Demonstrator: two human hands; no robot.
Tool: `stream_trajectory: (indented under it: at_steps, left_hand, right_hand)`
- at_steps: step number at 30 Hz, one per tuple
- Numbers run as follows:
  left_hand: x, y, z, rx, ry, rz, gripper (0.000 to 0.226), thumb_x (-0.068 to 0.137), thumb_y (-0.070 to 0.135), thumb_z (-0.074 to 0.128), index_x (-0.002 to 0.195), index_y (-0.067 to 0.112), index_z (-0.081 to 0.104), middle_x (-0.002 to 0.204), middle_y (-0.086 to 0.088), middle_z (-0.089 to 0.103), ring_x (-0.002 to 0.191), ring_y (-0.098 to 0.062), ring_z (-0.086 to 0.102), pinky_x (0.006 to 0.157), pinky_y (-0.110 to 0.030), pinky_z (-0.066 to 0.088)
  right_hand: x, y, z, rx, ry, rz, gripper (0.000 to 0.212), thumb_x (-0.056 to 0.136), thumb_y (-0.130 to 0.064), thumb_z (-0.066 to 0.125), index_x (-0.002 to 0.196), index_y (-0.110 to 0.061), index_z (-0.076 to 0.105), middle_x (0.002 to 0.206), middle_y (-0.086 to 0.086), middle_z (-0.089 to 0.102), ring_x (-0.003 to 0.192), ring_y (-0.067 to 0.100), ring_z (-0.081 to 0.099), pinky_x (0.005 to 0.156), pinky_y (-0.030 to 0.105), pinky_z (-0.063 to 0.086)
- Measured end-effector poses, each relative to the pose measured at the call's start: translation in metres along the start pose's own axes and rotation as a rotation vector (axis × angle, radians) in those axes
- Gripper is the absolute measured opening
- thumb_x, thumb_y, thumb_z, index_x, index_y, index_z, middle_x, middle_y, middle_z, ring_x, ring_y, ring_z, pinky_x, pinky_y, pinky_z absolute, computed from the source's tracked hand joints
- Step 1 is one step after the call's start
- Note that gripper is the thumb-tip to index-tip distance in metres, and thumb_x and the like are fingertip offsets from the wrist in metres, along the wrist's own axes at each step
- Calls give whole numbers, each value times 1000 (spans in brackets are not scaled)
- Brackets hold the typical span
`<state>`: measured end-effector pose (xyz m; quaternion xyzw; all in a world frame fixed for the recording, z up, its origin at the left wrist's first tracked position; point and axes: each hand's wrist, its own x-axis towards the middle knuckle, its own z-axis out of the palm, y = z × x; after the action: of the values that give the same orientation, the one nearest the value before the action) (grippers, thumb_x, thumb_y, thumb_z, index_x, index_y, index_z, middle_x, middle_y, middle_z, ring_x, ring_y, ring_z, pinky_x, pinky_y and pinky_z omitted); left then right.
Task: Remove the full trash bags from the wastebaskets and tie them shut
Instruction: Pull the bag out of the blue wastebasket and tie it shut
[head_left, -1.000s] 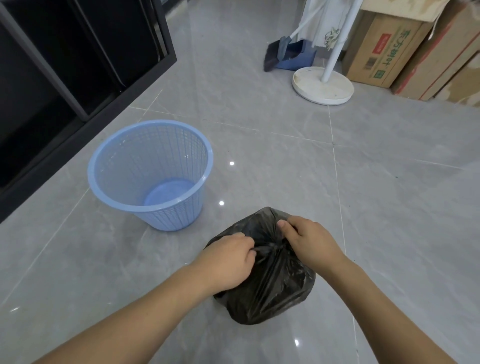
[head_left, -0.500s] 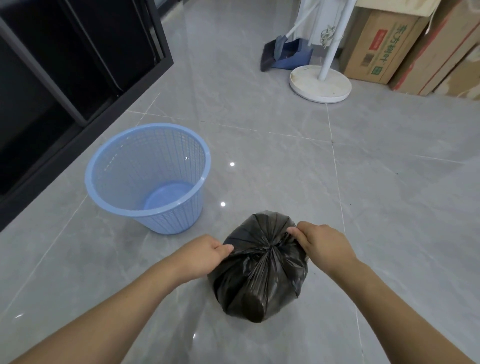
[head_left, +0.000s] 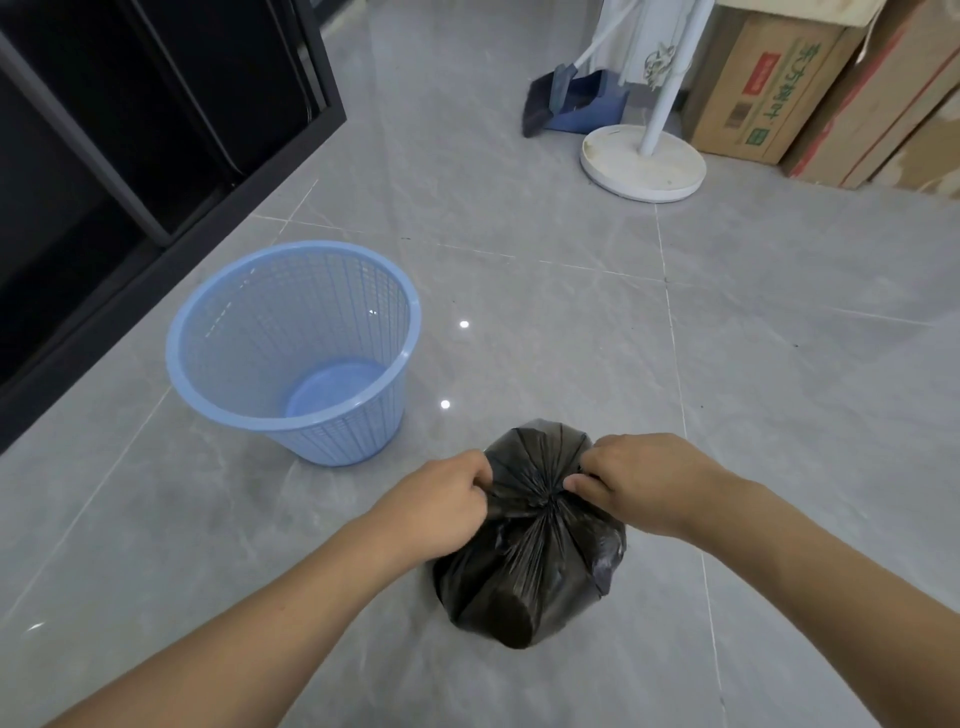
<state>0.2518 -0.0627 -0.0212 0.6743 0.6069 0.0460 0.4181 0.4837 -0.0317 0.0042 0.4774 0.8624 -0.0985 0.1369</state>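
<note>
bag: black trash bag (head_left: 530, 561) on floor (head_left: 571, 322), neck gathered between both hands
left hand (head_left: 441, 506): fingers pinch plastic left of knot
right hand (head_left: 639, 483): fingers pinch right of knot
wastebasket (head_left: 291, 353): blue, unlined, just left of the bag

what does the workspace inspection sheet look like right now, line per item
surface: grey tiled floor, glossy.
job's things: black trash bag on the floor, neck gathered; blue wastebasket upright beside it, no liner.
clutter: broom and dustpan, white stand base, cardboard boxes at the back.
grippers: left hand and right hand each pinch bag plastic at the neck.
cables: nothing seen.
surroundings: dark cabinet on the left.
</note>
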Motion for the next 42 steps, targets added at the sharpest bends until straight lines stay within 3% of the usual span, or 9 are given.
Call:
stream_trajectory:
  at_steps: [4, 8, 11, 14, 18, 24, 29, 38, 42]
  left_hand:
    - [2, 11, 10, 115, -114, 50, 35, 85, 55, 39, 80, 23, 54, 79, 6, 59, 76, -13, 57, 64, -32, 42]
    - [5, 2, 4, 307, -121, 133, 38, 98, 45, 37, 66, 26, 42, 71, 9, 49, 77, -17, 52, 63, -32, 34]
    - [8, -1, -2, 447, -79, 138, 36, 101, 43, 31, 71, 26, 41, 82, 2, 55, 81, -20, 53, 67, -33, 35]
    - [9, 8, 0, 526, -127, 157, 36, 102, 39, 29, 70, 23, 40, 78, 0, 53, 74, -20, 50, 64, -33, 35]
    - [-2, 14, -5, 538, -10, 281, 28, 99, 34, 31, 75, 21, 37, 65, 5, 43, 59, -18, 43, 55, -34, 28]
    - [-25, 26, -4, 701, 85, 533, 16, 97, 24, 38, 82, 21, 34, 67, 6, 38, 62, -21, 38, 62, -34, 28]
    - [-26, 43, -16, 627, 134, 643, 11, 95, 21, 39, 85, 23, 36, 74, 6, 43, 70, -18, 40, 70, -32, 35]
    - [-3, 27, -28, 437, 398, 483, 17, 96, 25, 46, 103, 24, 62, 96, 9, 65, 97, -18, 51, 93, -34, 32]
    - [7, 24, -14, 238, 418, 366, 14, 95, 21, 49, 99, 22, 62, 97, 8, 62, 97, -16, 52, 87, -29, 34]
  right_hand:
    - [3, -2, -6, -5, -33, 32, 44, 96, -57, 30, 72, -25, 48, 62, -9, 45, 57, 11, 42, 51, 30, 31]
    - [1, 14, -9, 102, -152, 137, 46, 95, -61, 30, 72, -28, 51, 70, -7, 57, 67, 12, 52, 60, 30, 40]
    - [4, 21, -7, 402, -319, 320, 50, 95, -60, 36, 82, -18, 60, 80, 2, 64, 73, 19, 58, 66, 31, 44]
    - [9, 25, -14, 937, -555, 476, 49, 94, -55, 44, 64, -16, 46, 53, -3, 35, 44, 13, 26, 40, 21, 22]
    - [15, 24, -24, 1931, -289, 764, 44, 100, -41, 41, 62, -20, 41, 44, -8, 24, 32, 7, 17, 32, 17, 10]
    - [21, -14, -23, 2286, 62, 867, 25, 102, -19, 39, 82, -12, 52, 56, -1, 57, 26, 6, 19, 25, 15, 15]
    - [21, -42, -6, 2052, 265, 669, 22, 101, -14, 41, 87, -10, 57, 89, 7, 69, 46, 9, 46, 34, 18, 28]
    - [2, -38, 19, 1310, 89, 372, 29, 96, -19, 48, 68, -17, 52, 55, -9, 46, 53, 9, 44, 54, 18, 37]
    - [0, -41, 16, 1062, 119, 250, 27, 89, -23, 41, 64, -14, 43, 68, -3, 44, 65, 10, 44, 66, 30, 36]
